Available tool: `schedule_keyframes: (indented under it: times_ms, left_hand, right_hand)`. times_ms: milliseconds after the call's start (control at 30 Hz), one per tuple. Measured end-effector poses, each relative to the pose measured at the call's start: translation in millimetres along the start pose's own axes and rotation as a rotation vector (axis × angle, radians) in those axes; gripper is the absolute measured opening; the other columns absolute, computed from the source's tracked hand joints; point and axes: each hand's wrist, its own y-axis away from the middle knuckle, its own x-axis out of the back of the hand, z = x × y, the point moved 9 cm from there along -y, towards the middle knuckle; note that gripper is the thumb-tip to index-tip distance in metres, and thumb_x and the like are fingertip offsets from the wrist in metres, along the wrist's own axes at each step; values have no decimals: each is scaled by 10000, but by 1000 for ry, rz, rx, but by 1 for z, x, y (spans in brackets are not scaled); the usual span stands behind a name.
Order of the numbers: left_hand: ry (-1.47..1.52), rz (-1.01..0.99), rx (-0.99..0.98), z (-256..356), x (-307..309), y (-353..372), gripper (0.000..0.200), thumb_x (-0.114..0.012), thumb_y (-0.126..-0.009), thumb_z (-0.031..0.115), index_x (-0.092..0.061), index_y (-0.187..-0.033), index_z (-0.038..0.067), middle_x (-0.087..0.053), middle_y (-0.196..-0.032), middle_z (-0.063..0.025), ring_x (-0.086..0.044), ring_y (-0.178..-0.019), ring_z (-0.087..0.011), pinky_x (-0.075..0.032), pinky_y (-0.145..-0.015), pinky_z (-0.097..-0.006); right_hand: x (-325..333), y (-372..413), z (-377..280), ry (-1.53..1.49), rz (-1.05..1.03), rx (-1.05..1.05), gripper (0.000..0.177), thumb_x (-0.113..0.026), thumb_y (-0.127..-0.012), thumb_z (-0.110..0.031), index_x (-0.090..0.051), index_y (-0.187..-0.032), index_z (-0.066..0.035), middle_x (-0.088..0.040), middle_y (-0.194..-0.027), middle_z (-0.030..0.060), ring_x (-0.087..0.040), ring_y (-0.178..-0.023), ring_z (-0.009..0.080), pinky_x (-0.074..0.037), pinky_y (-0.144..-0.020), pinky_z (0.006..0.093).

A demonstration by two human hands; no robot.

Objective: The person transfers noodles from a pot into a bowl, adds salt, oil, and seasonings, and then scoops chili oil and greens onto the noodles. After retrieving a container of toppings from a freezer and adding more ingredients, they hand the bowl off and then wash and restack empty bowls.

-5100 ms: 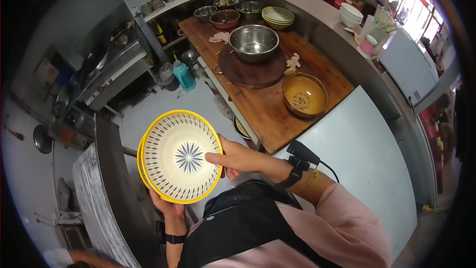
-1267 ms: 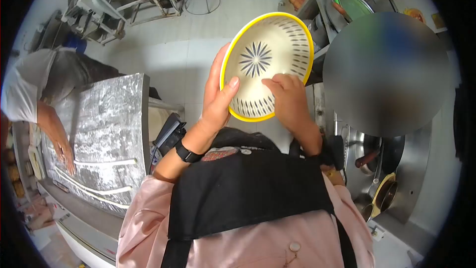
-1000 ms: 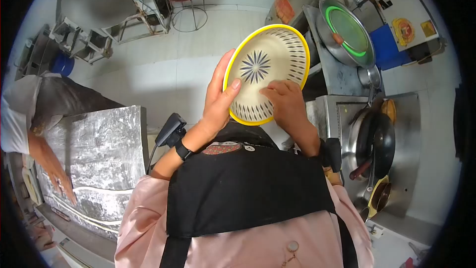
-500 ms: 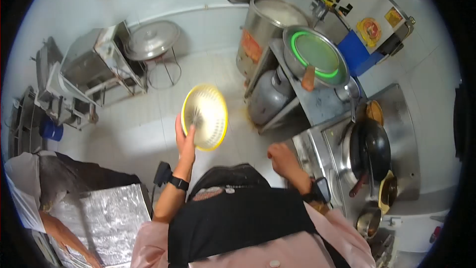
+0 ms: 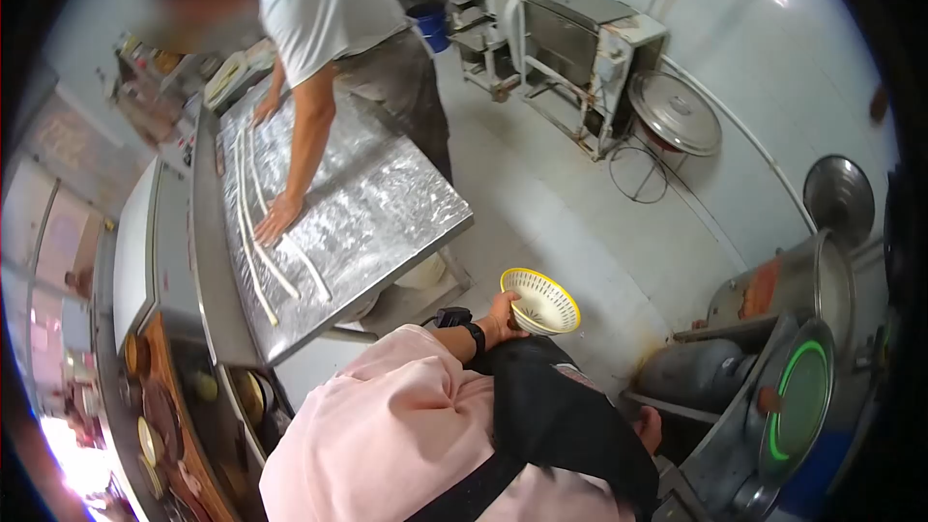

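My left hand (image 5: pixel 504 317) grips the rim of a yellow-edged white colander (image 5: pixel 541 304), which is tilted and looks empty. A dark watch sits on that wrist. Low on the right, my right hand (image 5: pixel 649 428) hangs beside the black apron (image 5: pixel 561 416); it is partly hidden and its fingers cannot be made out. Beyond my left arm, a co-worker (image 5: pixel 333 19) leans over a floured metal table (image 5: pixel 387 193), both palms down by long dough strips (image 5: pixel 253 222).
A gas cylinder (image 5: pixel 691 374) and a large pot (image 5: pixel 773 280) stand at the right, near a green-ringed pan (image 5: pixel 800 401). A metal machine (image 5: pixel 561 34) and a lidded pan on a stand (image 5: pixel 677 114) line the wall. Shelves with bowls (image 5: pixel 150 440) are at the lower left.
The view has swung left, bringing the co-worker and the dough table into full sight. The colander is still in my left hand, now nearer my body. My right hand is lower and partly hidden.
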Motion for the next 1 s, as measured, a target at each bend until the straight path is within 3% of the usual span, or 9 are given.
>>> schedule_keyframes:
  times_ms: [67,267,467,600,667,700,767,900,1000]
  left_hand:
    - [15,22,-19,-10,9,4,571,-470,-702,344,-351,-1228,157,-413,-1196,-134,-445,-1048,-333,-414,-757,-506]
    - [82,-139,-67,-30,19,24,597,-499,-701,354,-342,-1237,143,-389,-1224,-143,-389,-1109,-348,-399,-819,-486]
    - [100,-107,-86,-38,29,24,589,-510,-694,359,-363,-1217,131,-414,-1187,-150,-441,-1043,-327,-419,-799,-468]
    - [129,-107,-100,-32,33,19,581,-513,-692,368,-373,-1201,124,-428,-1164,-158,-458,-1016,-320,-439,-775,-448]
    - [157,-91,-95,-29,32,18,581,-517,-691,373,-376,-1192,115,-435,-1154,-161,-461,-1011,-322,-454,-754,-427]
    - [164,-92,-93,-28,32,16,581,-517,-691,373,-376,-1192,115,-435,-1154,-161,-461,-1011,-322,-454,-754,-427]
    - [161,-117,-110,-23,33,8,582,-518,-693,371,-374,-1190,105,-439,-1147,-161,-470,-996,-326,-463,-738,-417]
    - [174,-140,-122,-11,30,2,586,-521,-691,366,-372,-1192,101,-443,-1138,-167,-476,-986,-329,-467,-728,-418]
    - [198,-126,-123,-6,28,-2,584,-521,-690,362,-371,-1191,101,-443,-1136,-168,-476,-988,-332,-466,-728,-422]
  right_hand:
    - [-5,-9,-4,-72,-79,65,252,-454,-685,63,-503,-921,-11,-501,-918,179,-516,-868,323,-422,-692,332]
    - [-31,-29,-28,-158,-230,309,241,-452,-691,58,-502,-917,-9,-498,-893,188,-508,-800,349,-422,-672,350]
    - [-62,-37,-14,-61,-358,370,249,-490,-674,44,-503,-917,-9,-504,-878,179,-531,-769,314,-436,-629,341]
    - [-82,-39,20,-110,-350,264,266,-498,-663,57,-506,-920,-16,-508,-879,170,-541,-744,303,-443,-613,335]
    - [-94,-49,52,-223,-359,74,269,-504,-661,54,-510,-919,-22,-513,-882,166,-545,-720,303,-445,-608,332]
    - [-89,-49,43,-217,-362,76,269,-504,-661,54,-510,-919,-22,-513,-882,166,-545,-720,303,-445,-608,332]
    - [-71,-48,-2,-95,-317,297,266,-510,-659,52,-512,-914,-27,-520,-869,160,-549,-720,296,-446,-613,329]
    - [-77,-56,-11,-118,-307,359,258,-512,-665,49,-515,-908,-37,-531,-851,148,-554,-722,283,-450,-613,323]
    - [-99,-62,-2,-91,-472,282,240,-512,-678,44,-518,-899,-49,-537,-844,136,-562,-730,276,-456,-619,321]
